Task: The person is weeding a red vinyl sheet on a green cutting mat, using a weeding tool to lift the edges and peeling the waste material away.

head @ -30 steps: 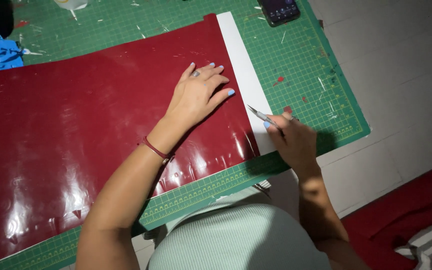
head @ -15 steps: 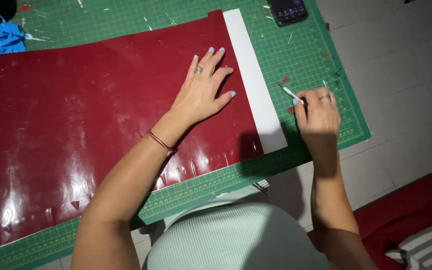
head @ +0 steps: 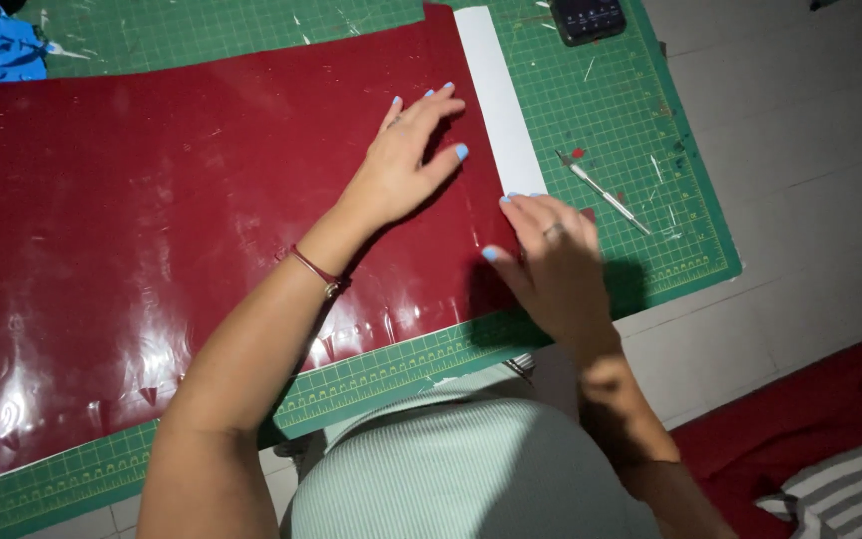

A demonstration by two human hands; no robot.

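Hands 2: left (head: 406,165) flat on red sheet (head: 182,220) | right (head: 551,260) open, pressing white strip (head: 499,100) | knife (head: 606,198) 1

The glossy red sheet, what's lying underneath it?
A green cutting mat shows past the red sheet's edges, with a white strip along its right edge. Anything under the middle is covered.

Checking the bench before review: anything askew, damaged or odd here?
Mostly tidy. The red glossy sheet lies askew to the grid of the green cutting mat and shows ripples near its lower edge. Small offcuts litter the mat beside the loose craft knife.
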